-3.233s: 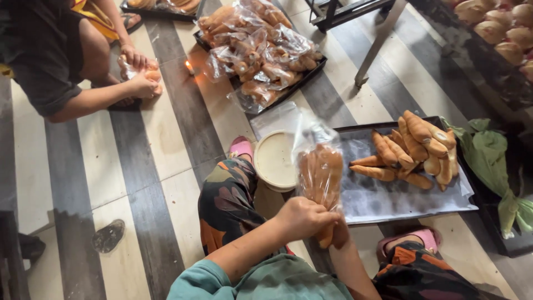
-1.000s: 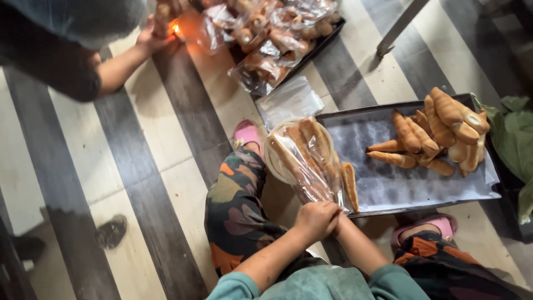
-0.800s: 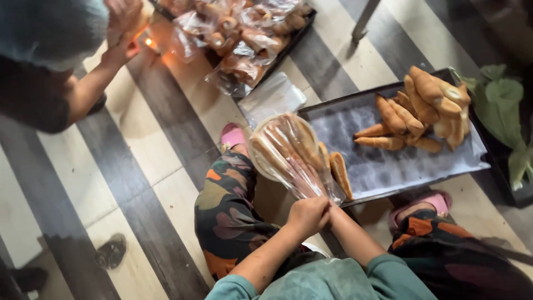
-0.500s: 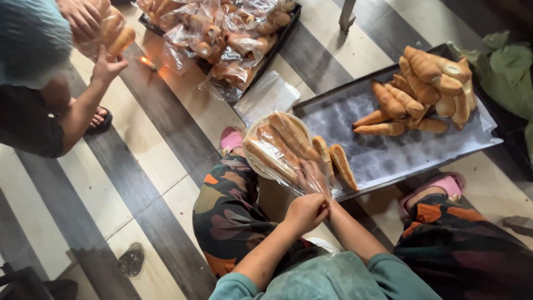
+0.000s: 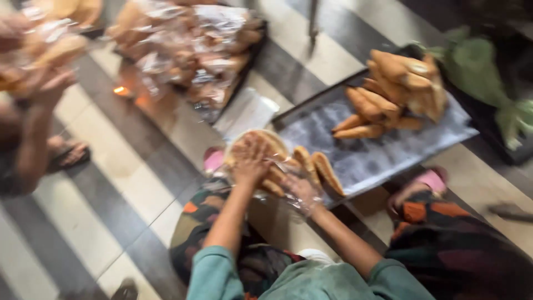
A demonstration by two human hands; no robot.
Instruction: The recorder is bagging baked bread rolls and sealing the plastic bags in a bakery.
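The picture is blurred by motion. My left hand (image 5: 251,162) lies on top of a clear plastic bag of long bread rolls (image 5: 280,166), over a round pale dish (image 5: 270,140). My right hand (image 5: 300,190) grips the bag's lower end. Two loose rolls (image 5: 319,171) lie just right of the bag on the near corner of a dark baking tray (image 5: 377,158). A pile of rolls (image 5: 397,89) sits at the tray's far end.
Another tray heaped with bagged bread (image 5: 191,50) stands at the back. A second person's arm (image 5: 33,128) at the left holds up a bagged bundle. A small flame (image 5: 119,90) burns on the striped floor. Green leaves (image 5: 488,72) lie at the right.
The bag has come down from upright onto the dish. My left hand has left the bag's twisted neck and now rests on top of the rolls. The other person lifted a bundle.
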